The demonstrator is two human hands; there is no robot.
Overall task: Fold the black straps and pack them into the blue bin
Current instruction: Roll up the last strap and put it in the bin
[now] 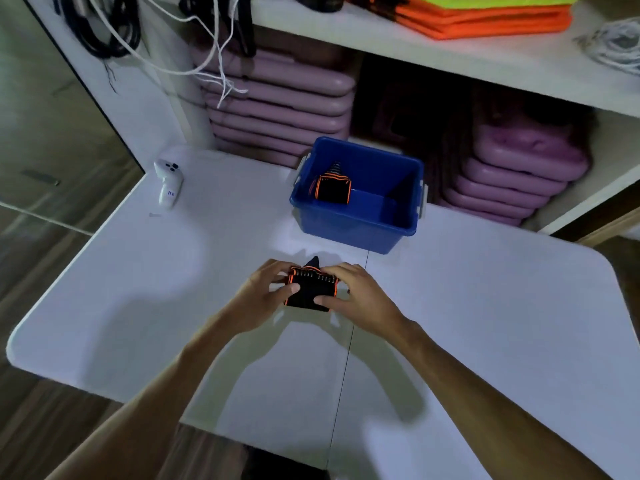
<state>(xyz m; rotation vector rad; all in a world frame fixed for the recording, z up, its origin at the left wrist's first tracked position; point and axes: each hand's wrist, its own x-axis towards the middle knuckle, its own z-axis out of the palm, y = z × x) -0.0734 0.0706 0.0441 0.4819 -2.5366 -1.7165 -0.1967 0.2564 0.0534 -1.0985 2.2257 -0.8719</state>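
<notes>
- A folded black strap with orange edging (310, 289) sits on the white table (485, 306), just in front of the blue bin (356, 226).
- The left hand (266, 296) grips its left end, thumb laid across the top face, fingers curled behind.
- The right hand (356, 296) pinches the right end, thumb on the near edge, fingers over the far edge.
- Another folded strap (332, 188) leans inside the bin's left side.
- A white controller (168, 181) lies well apart, far left.

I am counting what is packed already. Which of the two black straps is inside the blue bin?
The folded strap at the bin's back left corner. The other strap lies on the table, gripped by both hands.
</notes>
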